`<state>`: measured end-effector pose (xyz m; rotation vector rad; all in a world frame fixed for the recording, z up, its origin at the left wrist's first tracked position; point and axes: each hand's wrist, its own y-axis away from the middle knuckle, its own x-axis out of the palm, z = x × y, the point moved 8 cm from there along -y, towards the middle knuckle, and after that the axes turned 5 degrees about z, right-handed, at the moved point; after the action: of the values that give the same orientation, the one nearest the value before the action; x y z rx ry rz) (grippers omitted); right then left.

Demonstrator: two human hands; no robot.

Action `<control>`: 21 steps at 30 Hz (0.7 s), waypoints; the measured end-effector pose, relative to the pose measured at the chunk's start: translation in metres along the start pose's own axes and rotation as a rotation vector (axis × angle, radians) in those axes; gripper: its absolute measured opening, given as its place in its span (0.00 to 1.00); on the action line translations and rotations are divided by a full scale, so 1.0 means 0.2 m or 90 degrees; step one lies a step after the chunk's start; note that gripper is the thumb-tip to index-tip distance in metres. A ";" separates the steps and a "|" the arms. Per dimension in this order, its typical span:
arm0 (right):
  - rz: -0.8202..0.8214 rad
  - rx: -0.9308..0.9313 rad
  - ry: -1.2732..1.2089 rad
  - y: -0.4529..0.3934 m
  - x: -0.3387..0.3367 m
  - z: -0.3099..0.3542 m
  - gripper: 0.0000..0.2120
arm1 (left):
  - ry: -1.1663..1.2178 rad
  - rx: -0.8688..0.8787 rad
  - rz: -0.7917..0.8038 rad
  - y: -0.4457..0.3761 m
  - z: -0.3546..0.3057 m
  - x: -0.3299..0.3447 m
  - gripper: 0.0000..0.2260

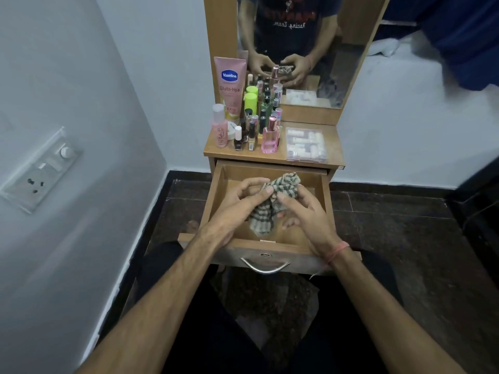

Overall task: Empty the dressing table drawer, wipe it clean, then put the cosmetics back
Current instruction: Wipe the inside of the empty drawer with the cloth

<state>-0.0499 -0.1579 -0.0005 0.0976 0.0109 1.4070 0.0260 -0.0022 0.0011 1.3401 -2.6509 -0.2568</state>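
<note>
Cloth [272, 201]: checked rag, bunched, held over the open drawer btwn both hands; lower end hangs down toward the drawer floor. Looks light, soft, limp, w/ no stiffness, so it'll flop unless wadded. Prob. grips wood well, not slippery.
Left hand [237, 203]: fingers curled, thumb and fingertips pinching the cloth's left side near the top.
Right hand [302, 209]: fingers curled round the cloth's right side, pinching a fold; thread band on the wrist.
Where to hold cloth: judged best gathered into one pad in the palm, fingers spread behind it, so flat pressure reaches corners; loose tail should be tucked in.
Drawer [321, 201]: pulled out, wooden, visible floor bare; part hidden under hands. Stiff box, metal handle [266, 265] at front. Emptying looks done; wiping seems about to start.
Cosmetics [251, 125]: crowded upright on the left of the tabletop [333, 141], touching or just beside each other. Small glass bottles, likely fragile and tippy; take by the body, one at a time.
Pink tube [229, 85]: tall, leaning at the mirror [345, 49]; soft plastic, light.
Clear box [306, 144]: flat on the right of the tabletop, small white items inside; rigid, lift by its edges.
</note>
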 end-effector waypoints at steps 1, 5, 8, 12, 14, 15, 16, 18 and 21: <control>-0.019 -0.004 0.004 0.00 -0.01 0.01 0.16 | 0.004 -0.018 0.001 0.01 0.00 0.00 0.15; -0.030 -0.035 0.097 0.01 -0.01 0.02 0.18 | -0.032 -0.076 0.078 0.01 0.04 0.05 0.17; 0.000 -0.055 0.154 0.01 0.00 0.00 0.29 | -0.049 -0.071 0.123 -0.02 0.09 0.09 0.22; -0.071 -0.063 0.075 0.03 -0.06 0.01 0.36 | -0.105 -0.033 0.096 -0.05 0.10 0.08 0.16; -0.122 -0.059 0.022 0.04 -0.10 0.00 0.34 | -0.135 -0.002 0.035 -0.07 0.09 0.03 0.11; -0.146 -0.053 0.006 0.04 -0.12 -0.01 0.32 | -0.134 0.017 0.001 -0.07 0.09 0.00 0.11; -0.160 -0.050 -0.003 0.04 -0.13 -0.01 0.28 | -0.129 0.035 -0.032 -0.07 0.08 -0.02 0.11; -0.165 -0.069 -0.005 0.04 -0.13 -0.01 0.21 | -0.071 0.040 -0.050 -0.07 0.07 -0.04 0.11; -0.175 -0.106 -0.027 0.05 -0.14 0.03 0.14 | 0.020 0.014 0.011 -0.05 0.06 -0.01 0.10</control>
<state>-0.0635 -0.1852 0.0042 -0.0127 -0.1235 1.1260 0.0318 -0.0061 -0.0121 1.3158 -2.6460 -0.2045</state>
